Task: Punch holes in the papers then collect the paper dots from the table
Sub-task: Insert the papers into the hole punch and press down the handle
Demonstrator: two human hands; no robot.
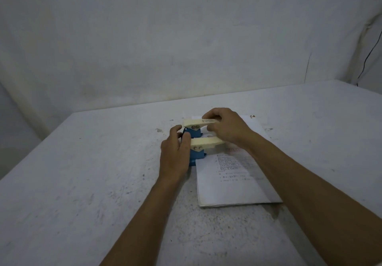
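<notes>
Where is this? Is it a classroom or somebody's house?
I can't say for sure. It looks like a plain workroom: a bare, scuffed white table against a blank white wall, with only printed papers and a blue hole punch under the hands.

Open table (pixel 82 183) surface on the left and near sides; hole punch (pixel 196 143) and papers (pixel 233 181) occupy the centre; wall (pixel 165 38) bounds the far edge.

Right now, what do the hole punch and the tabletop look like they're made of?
Hole punch: cream handles look like matte plastic, blue base like painted metal or plastic; rivets show on the arms. Table: pale, dull, scuffed surface, possibly painted wood or laminate; cannot tell which.
</notes>
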